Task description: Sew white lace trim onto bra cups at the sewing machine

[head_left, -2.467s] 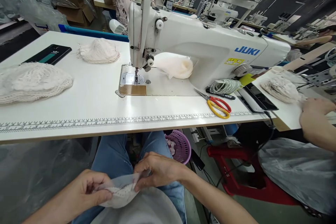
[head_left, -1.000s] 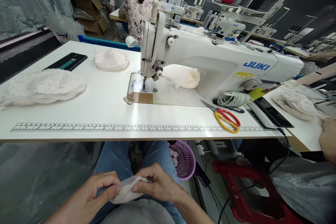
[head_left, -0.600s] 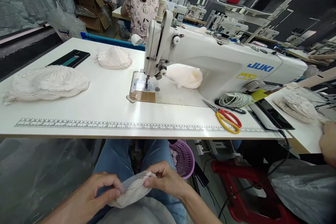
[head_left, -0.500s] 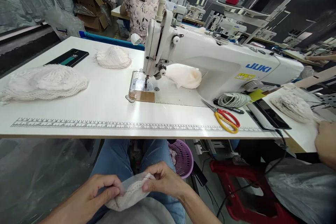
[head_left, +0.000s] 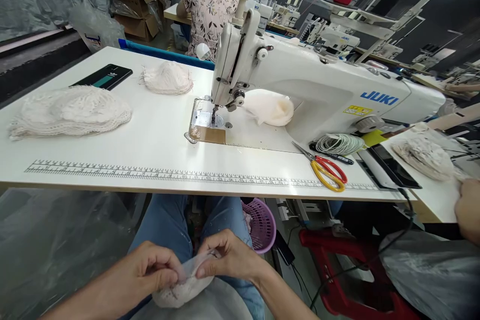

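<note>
Above my lap, a small piece of sheer white lace fabric is stretched between my two hands. My left hand pinches its left side between thumb and fingers. On the other side, my right hand pinches the upper right edge. Both hands are below the table's front edge. A white sewing machine stands on the white table, with pale fabric beneath its arm. Stacks of white lace pieces and a smaller pile lie left of the needle.
Red-and-yellow scissors lie near the table's front right, beside coiled cord. A dark phone-like object is at the back left. Below are a purple basket and a red stool. Another person's hand is at far right.
My hands have drawn slightly closer together, with the fabric more bunched between them. The view has shifted a little, so the table and machine appear farther right.
</note>
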The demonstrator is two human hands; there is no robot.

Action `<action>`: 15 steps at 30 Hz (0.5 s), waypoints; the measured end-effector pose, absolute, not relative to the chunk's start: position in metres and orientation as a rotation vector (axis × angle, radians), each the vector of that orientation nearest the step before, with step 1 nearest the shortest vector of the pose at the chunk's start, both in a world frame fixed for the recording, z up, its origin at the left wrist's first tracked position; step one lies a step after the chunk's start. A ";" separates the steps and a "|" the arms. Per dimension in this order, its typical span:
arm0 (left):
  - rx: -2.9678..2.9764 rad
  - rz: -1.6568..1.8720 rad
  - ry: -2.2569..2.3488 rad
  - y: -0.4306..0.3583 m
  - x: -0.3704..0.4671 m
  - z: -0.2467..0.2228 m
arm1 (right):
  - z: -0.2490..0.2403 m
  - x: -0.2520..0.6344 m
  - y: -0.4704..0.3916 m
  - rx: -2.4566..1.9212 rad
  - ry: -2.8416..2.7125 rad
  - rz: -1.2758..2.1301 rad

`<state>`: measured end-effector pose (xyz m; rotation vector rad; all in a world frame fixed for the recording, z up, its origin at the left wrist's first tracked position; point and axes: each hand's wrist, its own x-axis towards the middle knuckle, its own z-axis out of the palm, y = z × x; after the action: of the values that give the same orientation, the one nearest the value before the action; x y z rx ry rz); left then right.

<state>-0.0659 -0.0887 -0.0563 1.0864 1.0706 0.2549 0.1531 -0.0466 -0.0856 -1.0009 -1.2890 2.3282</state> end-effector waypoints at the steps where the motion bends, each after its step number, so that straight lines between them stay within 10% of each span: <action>1: 1.070 0.258 1.062 -0.088 -0.067 -0.056 | -0.086 0.153 -0.047 -1.007 -1.286 2.325; 15: 1.115 0.183 0.996 -0.087 -0.076 -0.057 | -0.093 0.168 -0.044 -1.089 -1.294 2.274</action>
<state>-0.0764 -0.0867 -0.0573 1.1148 0.9957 0.1831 0.1683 -0.0441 -0.0932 -1.0892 -1.2940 2.2740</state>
